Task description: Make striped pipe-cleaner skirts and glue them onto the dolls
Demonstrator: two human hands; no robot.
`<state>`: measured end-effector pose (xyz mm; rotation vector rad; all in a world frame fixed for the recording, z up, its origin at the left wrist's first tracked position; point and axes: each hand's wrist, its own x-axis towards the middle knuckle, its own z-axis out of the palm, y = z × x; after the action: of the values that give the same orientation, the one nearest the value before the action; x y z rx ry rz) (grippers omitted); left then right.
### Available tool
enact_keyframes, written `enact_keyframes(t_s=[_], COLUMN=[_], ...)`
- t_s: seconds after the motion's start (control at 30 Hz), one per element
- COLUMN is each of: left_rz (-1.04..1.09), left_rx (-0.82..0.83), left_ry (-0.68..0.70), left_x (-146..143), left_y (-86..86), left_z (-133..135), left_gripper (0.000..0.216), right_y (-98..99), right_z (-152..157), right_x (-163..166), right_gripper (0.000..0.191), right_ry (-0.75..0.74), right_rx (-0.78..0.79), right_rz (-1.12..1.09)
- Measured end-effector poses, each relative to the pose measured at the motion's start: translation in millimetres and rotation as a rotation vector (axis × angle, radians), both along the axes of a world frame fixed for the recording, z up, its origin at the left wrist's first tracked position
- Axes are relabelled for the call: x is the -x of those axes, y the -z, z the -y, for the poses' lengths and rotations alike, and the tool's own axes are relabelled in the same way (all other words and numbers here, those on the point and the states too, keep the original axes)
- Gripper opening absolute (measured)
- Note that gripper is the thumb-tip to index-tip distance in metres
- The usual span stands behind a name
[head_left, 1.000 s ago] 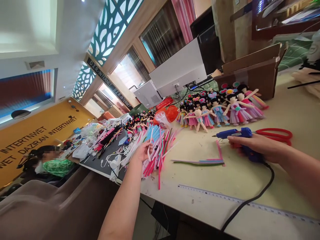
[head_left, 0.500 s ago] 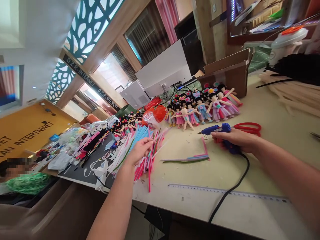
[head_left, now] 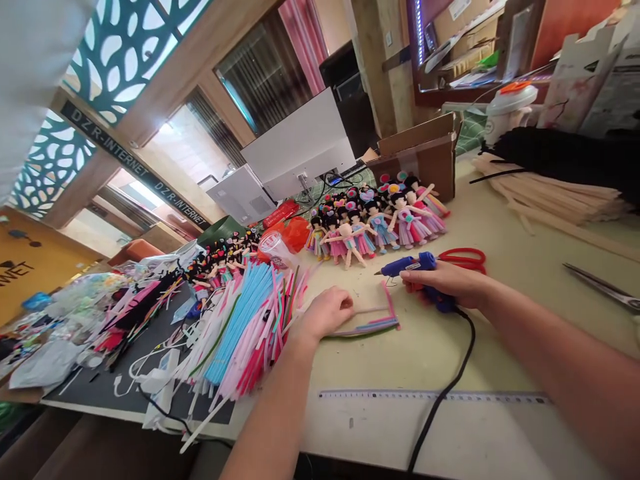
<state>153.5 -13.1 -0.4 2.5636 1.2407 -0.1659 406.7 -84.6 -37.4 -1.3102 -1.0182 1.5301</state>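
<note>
My right hand [head_left: 445, 281] is wrapped around a blue hot glue gun [head_left: 424, 263], its nozzle pointing left above the table. My left hand [head_left: 327, 312] is closed with fingers pinched on a pale pink pipe cleaner [head_left: 371, 309], which reaches right across the tabletop. Just below it lie several pipe cleaners [head_left: 373, 327] in blue, pink and green, partly hidden by the hand. An upright pink pipe cleaner [head_left: 389, 299] meets their right end at a corner. Left of my left hand spreads a big pile of pipe cleaners [head_left: 245, 327] in blue, white and pink.
Pipe-cleaner dolls [head_left: 385, 217] stand before a cardboard box [head_left: 425, 160]. Red-handled scissors [head_left: 467, 259] lie behind my right hand. A ruler [head_left: 425, 396] and the glue gun's black cord [head_left: 450, 387] are in front. Metal scissor blades [head_left: 600, 283] and beige strips [head_left: 560, 190] lie right.
My left hand has moved right, from the pile to over the laid-out pipe cleaners, bringing the pale pink one. My right hand keeps hold of the glue gun. The view has turned right.
</note>
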Motion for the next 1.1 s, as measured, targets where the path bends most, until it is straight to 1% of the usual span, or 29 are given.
enact_keyframes(t_s=[0.13,0.27,0.37,0.53,0.73,0.9,1.1], left_rz=[0.025,0.095,0.172,0.242,0.303,0.315,0.346], left_rx=[0.017,0.072,0.098,0.132,0.166,0.157,0.191], left_ry=[0.048,0.040,0.044,0.068,0.091,0.106,0.055], left_x=[-15,-26,-27,-25,-25,-25,-25], left_y=[1.0,8.4,13.9,17.1,22.5,23.6,21.5], left_z=[2,3,4,5,7,5,5], left_gripper=[0.019,0.010,0.003,0.008,0.011,0.010,0.011], right_y=[2.1,-1.0,-3.2,-4.9,-11.5,-17.6,-18.1], right_z=[-1,0,1,0,3,10,13], right_x=[0,0,-1,-3,-7,-17,-27], right_gripper=[0.042,0.040,0.041,0.041,0.041,0.042,0.045], right_ry=[0.025,0.024,0.002,-0.049,-0.040,-0.120,-0.217], right_rx=[0.033,0.072,0.074,0.030,0.031,0.017,-0.013], right_rz=[0.016,0.062,0.103,0.181,0.234,0.295,0.413])
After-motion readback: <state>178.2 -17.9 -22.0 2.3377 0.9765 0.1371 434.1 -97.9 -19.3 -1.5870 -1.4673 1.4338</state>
